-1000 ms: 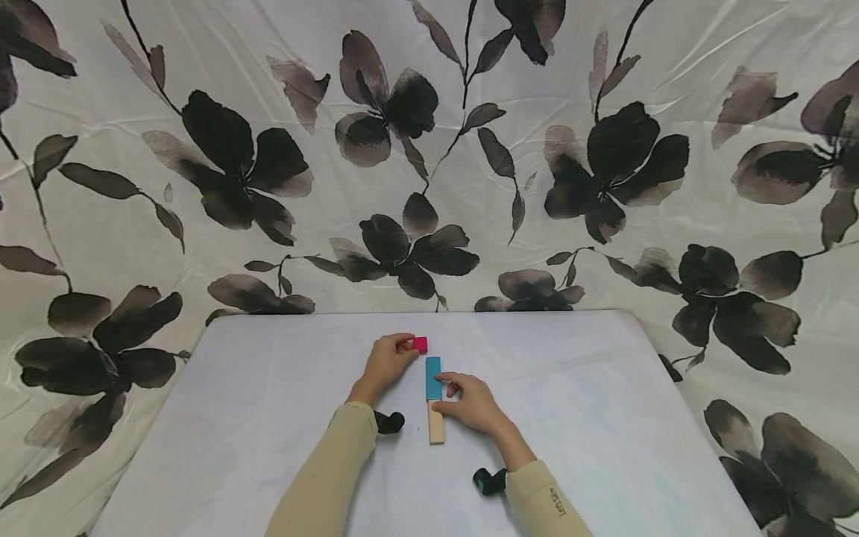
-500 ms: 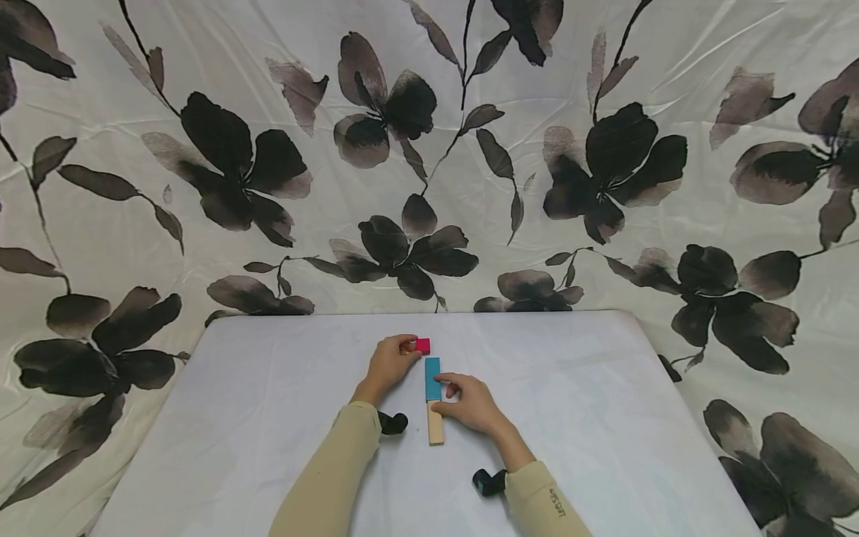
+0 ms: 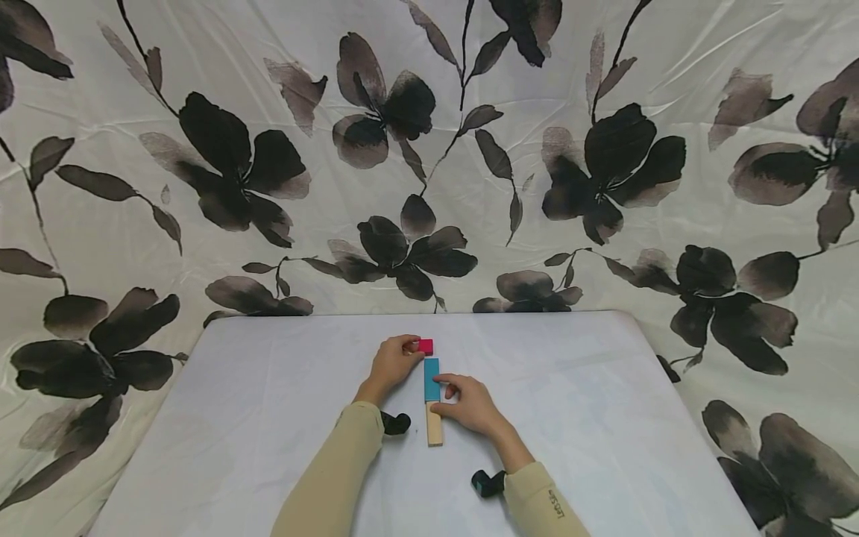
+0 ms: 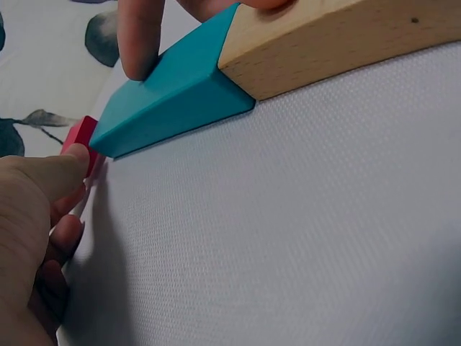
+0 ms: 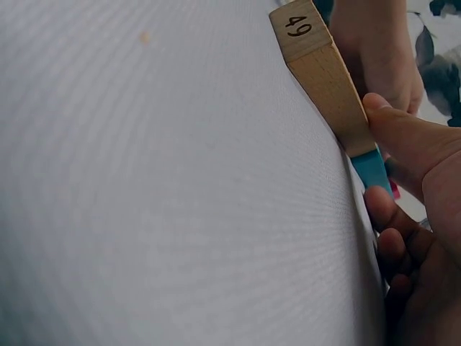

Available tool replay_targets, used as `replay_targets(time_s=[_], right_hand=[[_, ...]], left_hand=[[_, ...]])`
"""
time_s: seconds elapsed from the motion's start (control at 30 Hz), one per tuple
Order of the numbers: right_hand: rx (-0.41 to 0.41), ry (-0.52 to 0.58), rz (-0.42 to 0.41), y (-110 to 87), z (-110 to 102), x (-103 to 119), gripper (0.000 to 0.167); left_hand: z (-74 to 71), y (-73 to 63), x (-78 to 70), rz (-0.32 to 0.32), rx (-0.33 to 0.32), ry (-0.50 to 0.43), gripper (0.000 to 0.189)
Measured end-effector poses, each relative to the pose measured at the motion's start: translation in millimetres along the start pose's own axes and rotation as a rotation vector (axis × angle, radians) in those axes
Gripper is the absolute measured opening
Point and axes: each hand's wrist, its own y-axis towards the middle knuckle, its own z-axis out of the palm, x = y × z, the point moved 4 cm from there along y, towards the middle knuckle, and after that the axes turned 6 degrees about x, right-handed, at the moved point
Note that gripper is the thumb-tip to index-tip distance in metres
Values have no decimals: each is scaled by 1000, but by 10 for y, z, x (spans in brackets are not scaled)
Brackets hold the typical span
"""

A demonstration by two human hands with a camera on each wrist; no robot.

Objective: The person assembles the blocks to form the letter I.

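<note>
A teal block and a plain wooden block lie end to end in a line on the white tabletop. Just past the teal block's far end is a small red block, pinched between the thumb and fingers of my left hand. My right hand comes in from the right side of the line. Its index finger rests on top of the teal block, and its thumb touches the upper edge of the wooden block. The wooden block's near end carries a dark printed number.
The white table extends to both sides of the blocks. Behind it hangs a pale cloth with large dark flowers. A small black camera sits at each wrist, the left one close to the line of blocks.
My left hand has slid slightly right with the red block, bringing it nearly in line with the teal block. My right hand has stayed in place on the blocks.
</note>
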Motion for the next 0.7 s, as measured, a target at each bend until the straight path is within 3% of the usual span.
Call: replay_targets(time_s=[0.7], right_hand=[[-1,-17,4,13,10,-24,51]], left_hand=[[46,5,-34,27,-8,13,34]])
